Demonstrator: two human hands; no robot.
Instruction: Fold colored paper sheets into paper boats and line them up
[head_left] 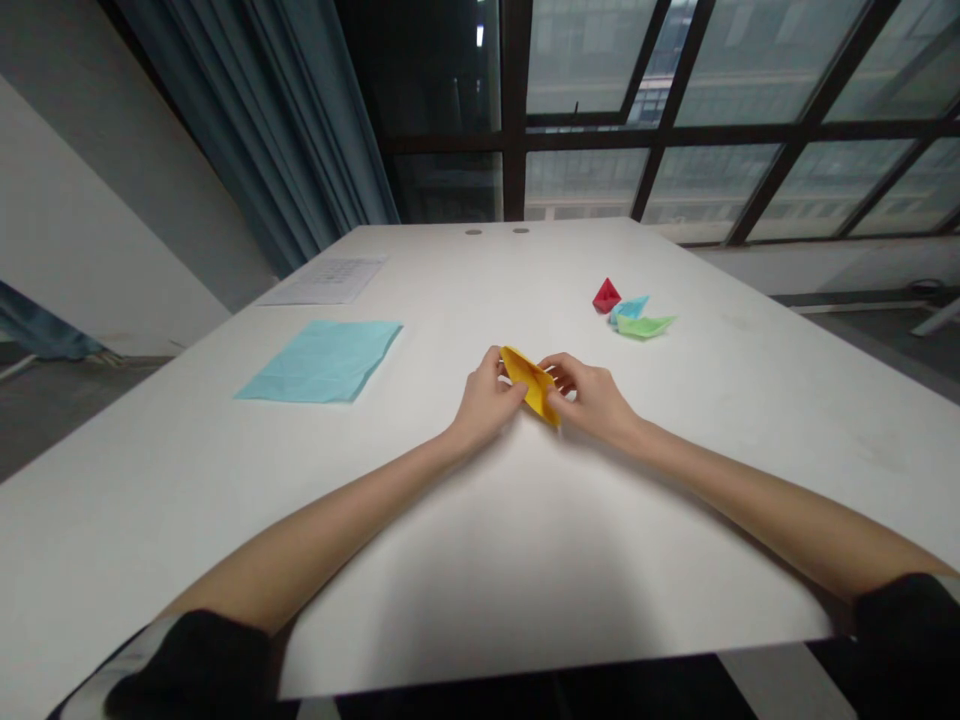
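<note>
Between my two hands is a small piece of folded yellow paper (531,382), tilted and held just over the white table. My left hand (489,396) pinches its left side, with the thumb on the near face. On the other side, my right hand (592,396) grips the right edge between thumb and fingers. Some fingertips are hidden behind the paper. Beyond my right hand lie a red folded paper boat (607,295), a blue folded paper piece (627,311) and a green one (646,327), close together.
A stack of light blue paper sheets (322,362) lies to the left on the white table (480,560). Farther back is a printed sheet (326,281). Two round table inserts (520,231) sit near the far edge, before a blue curtain (262,120) and windows.
</note>
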